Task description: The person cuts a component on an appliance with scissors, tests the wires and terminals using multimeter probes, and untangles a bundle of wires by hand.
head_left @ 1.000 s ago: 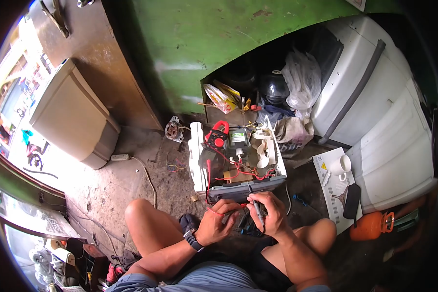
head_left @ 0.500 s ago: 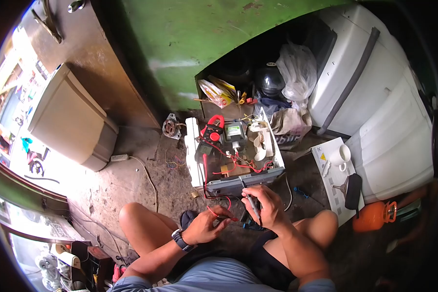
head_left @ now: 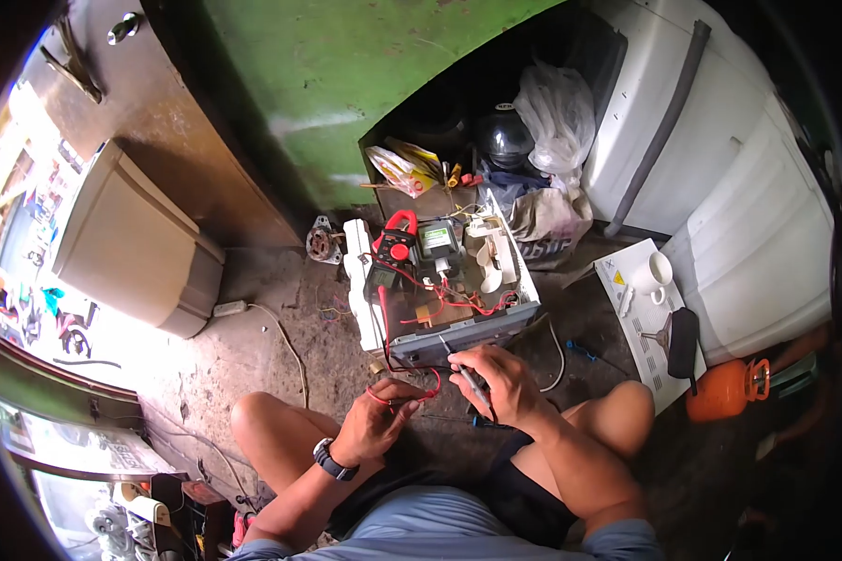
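Observation:
My left hand [head_left: 370, 423], with a watch on its wrist, is closed on a red test lead [head_left: 434, 381] that loops out beside the fingers. My right hand [head_left: 505, 385] pinches a slim grey pen-like tool [head_left: 474, 381]; its thin tip points up toward the front edge of an opened appliance chassis [head_left: 468, 338]. Whether it is a probe or a screwdriver I cannot tell. On the chassis rests a red and black clamp meter [head_left: 399, 248], beside a dark component with a green-and-white label [head_left: 435, 240]. Red wires [head_left: 454, 301] run across the inside.
A small motor [head_left: 324, 243] lies on the floor left of the chassis. At right, a white panel [head_left: 638, 341] carries a white cup-shaped part [head_left: 653, 271] and a black part [head_left: 684, 341]. An orange canister [head_left: 718, 393] stands farther right. Behind are plastic bags [head_left: 557, 117].
My left hand has shifted left and slightly up, away from my right hand. My right hand has moved slightly left and up, still holding the grey tool. The whole view has shifted slightly.

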The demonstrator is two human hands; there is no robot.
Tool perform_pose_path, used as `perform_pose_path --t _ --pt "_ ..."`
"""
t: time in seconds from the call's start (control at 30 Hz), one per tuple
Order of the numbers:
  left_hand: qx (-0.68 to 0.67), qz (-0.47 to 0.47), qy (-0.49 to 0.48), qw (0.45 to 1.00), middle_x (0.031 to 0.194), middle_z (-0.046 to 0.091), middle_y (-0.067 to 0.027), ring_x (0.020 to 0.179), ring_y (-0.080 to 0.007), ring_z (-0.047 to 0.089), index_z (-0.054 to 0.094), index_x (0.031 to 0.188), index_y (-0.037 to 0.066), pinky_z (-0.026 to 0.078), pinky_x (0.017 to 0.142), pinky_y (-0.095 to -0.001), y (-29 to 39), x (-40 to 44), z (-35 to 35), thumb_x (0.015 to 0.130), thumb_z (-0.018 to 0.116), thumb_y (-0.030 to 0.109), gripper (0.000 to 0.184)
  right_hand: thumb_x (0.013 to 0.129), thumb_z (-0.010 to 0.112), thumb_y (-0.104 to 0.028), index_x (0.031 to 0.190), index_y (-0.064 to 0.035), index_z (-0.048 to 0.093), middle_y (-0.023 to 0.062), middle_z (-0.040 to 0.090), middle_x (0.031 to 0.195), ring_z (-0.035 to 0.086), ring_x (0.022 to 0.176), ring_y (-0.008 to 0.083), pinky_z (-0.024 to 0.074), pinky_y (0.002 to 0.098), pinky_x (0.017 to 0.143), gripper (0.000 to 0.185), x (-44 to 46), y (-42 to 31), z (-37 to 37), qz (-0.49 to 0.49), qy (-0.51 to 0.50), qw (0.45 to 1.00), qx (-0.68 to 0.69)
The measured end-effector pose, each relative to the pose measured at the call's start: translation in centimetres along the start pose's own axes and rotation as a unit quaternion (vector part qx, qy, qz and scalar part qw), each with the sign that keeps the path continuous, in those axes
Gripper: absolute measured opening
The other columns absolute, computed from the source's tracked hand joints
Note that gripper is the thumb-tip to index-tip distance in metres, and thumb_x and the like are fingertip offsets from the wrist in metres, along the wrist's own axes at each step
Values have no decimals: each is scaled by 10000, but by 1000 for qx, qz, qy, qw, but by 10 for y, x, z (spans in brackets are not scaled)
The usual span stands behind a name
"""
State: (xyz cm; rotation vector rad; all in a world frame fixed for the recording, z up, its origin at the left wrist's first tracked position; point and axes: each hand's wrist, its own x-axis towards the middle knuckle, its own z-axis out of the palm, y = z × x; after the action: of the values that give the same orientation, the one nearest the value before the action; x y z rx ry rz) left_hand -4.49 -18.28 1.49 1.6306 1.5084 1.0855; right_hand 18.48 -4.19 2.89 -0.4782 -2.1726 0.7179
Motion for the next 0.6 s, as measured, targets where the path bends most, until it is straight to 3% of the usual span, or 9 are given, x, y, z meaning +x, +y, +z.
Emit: perform_pose_path --t 0.33,0.4,0.6 --pt "32 -58 -74 995 1110 741 -106 1002 -297 735 766 1180 68 585 887 -395 -32 -17 34 1016 726 66 169 910 807 -31 1152 -56 717 119 746 992 745 900 334 611 435 797 260 -6 6 1 -21 -7 1000 -9" --pt "-4 -13 -68 998 1129 746 -110 1039 -297 738 765 1171 64 579 928 -392 -32 -17 38 1025 698 52 161 909 808 -31 1152 -56 715 115 745 984 745 891 332 610 432 790 262 -8 7 0 -9 -16 1000 -8" --pt "-58 -38 -59 996 1182 750 -105 1138 -238 723 708 1273 30 562 984 -376 -29 -6 35 1065 653 51 216 905 810 -24 1143 -55 710 106 734 952 740 856 320 605 421 770 260 -5 4 -3 4 -22 1000 2"
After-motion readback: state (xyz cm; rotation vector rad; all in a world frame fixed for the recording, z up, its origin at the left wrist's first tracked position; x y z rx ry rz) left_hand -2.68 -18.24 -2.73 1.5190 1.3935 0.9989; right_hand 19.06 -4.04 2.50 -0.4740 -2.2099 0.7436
